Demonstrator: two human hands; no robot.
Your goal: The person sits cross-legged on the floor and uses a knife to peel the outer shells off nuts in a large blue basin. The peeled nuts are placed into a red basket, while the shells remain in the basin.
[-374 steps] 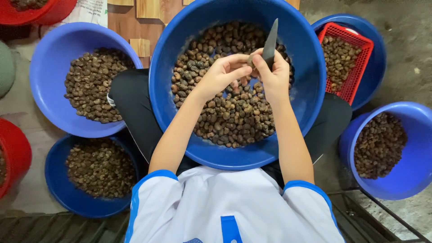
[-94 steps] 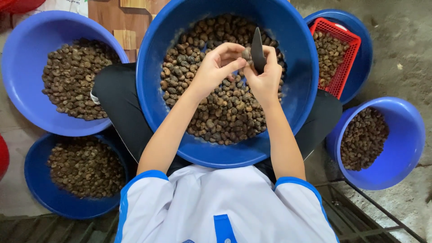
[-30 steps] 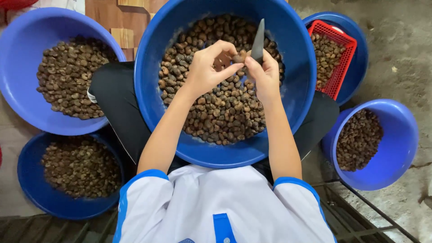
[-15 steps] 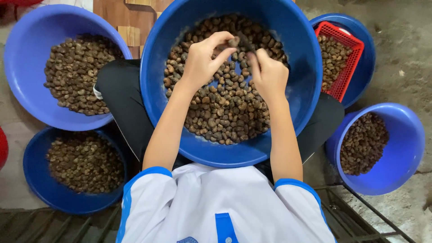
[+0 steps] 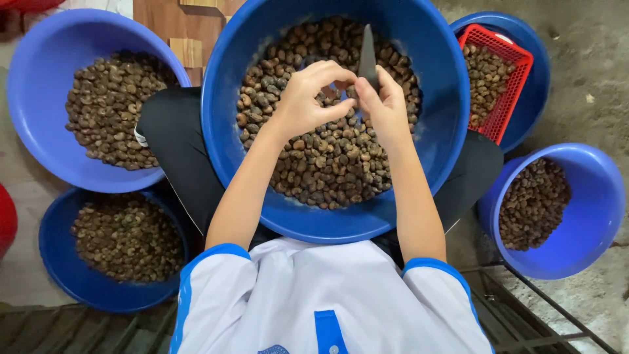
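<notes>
At nine o'clock from the person's lap a blue basin (image 5: 39, 105) is sitting on the floor, holding a heap of brown nuts (image 5: 111, 111). At seven o'clock a lower blue bowl (image 5: 59, 262) is carrying a darker, finer heap of shell pieces (image 5: 128, 239), and a red rim (image 5: 5, 219) is showing at the far left edge.

In the middle, a large blue tub (image 5: 439, 98) is resting on the person's black-trousered legs (image 5: 173, 151) and is filled with brown nuts (image 5: 327, 164). Above it the left hand (image 5: 304, 98) is curling its fingers, with thumb and fingertips pinching a small nut (image 5: 339, 86) held right beside the other hand; the nut is mostly hidden by the fingers. The right hand (image 5: 386, 108) is closing around the handle of a knife (image 5: 367, 59), whose dark blade is pointing toward twelve o'clock and standing just at the pinched nut. The two hands are touching over the centre of the tub, above the nut heap.

At two o'clock a red slatted basket (image 5: 511, 98) with nuts inside is lying tilted in another blue basin (image 5: 534, 46). At four o'clock a further blue basin (image 5: 590, 196) is holding small dark nuts (image 5: 531, 203), beside a metal frame (image 5: 524, 308) at five o'clock.
</notes>
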